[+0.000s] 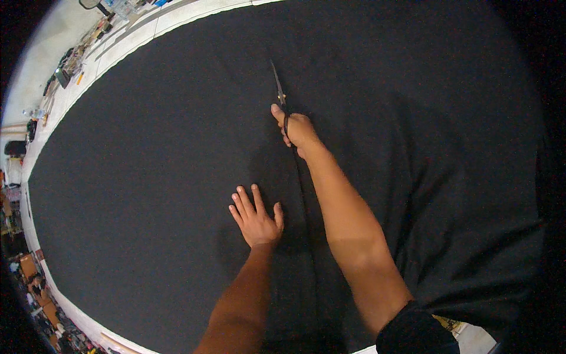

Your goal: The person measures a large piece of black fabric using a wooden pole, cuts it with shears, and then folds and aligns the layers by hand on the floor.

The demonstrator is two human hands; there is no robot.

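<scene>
A white tabletop [118, 56] rims the left and upper edges of the view, before a pale wall [50, 35]. Along its upper-left stretch sit a small orange item [80, 78], a dark boxy object [62, 77] and clear plastic items [121, 9]. Farther down the left margin appear a black rounded object [15, 147], then a brown box-like piece [28, 265] amid blurred clutter.

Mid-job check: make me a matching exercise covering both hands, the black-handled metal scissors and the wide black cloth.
Things
1. Left hand
2. Black-handled metal scissors
3. Wide black cloth
4. Right hand

States
A. Spread over a white table
B. Curled in a grip
C. Palm down, unfurled
D. Tip pointing toward the picture's top

Pairs: 1-C, 2-D, 3-A, 4-B
</scene>
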